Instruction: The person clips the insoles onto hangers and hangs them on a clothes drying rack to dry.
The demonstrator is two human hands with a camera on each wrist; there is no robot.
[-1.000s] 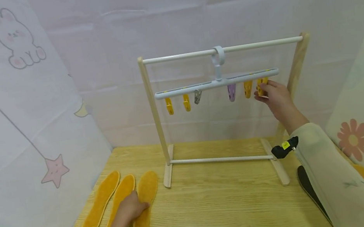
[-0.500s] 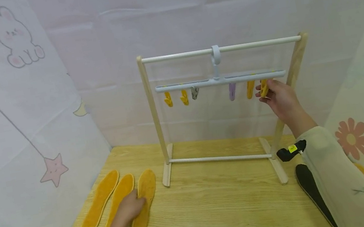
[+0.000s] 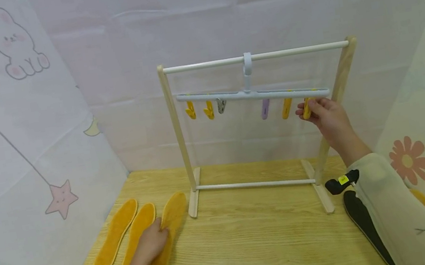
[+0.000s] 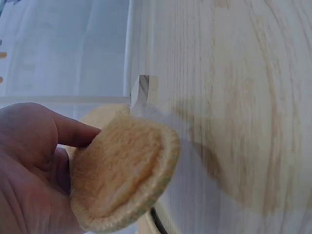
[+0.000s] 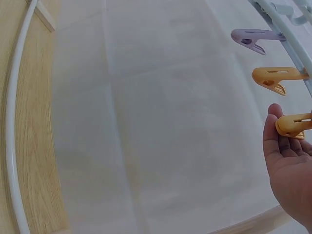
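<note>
Near edge, left: left hand (image 3: 152, 244) grips the toe end of an insole (image 3: 168, 233), fingers (image 4: 73, 132) curled round it; the left wrist view shows that end lifted off the table (image 3: 252, 232) and bent upward, fleecy orange face toward the camera. In the head view its heel end lies near the rack's left foot. Two more insoles (image 3: 129, 236) lie flat just to its left, side by side, near the table's left edge.

Near edge, right: a dark sole (image 3: 359, 220) lies by the right sleeve (image 3: 402, 214), partly hidden under it. A black strap with a yellow tag (image 3: 341, 182) sits at the right wrist.

Mid-table: a rack (image 3: 252, 57) with wooden uprights and a white top rail stands across the table, a white lower rail between its feet. A hanger (image 3: 252, 94) hangs from the top rail by its hook, tilted, its right end lower than its left. Pegs under it, left to right: two yellow, one grey, one purple (image 3: 265, 109), one orange (image 3: 286, 107), then the end peg (image 3: 306, 108).

Right hand (image 3: 327, 117) is raised to the hanger's right end; thumb and fingers pinch the end peg, seen also in the right wrist view (image 5: 294, 126). Whether the peg is squeezed open, cannot tell.

Behind: pale sheets with a rabbit (image 3: 13, 41) and a star (image 3: 60, 198) at left, flowers (image 3: 410, 160) at right.
</note>
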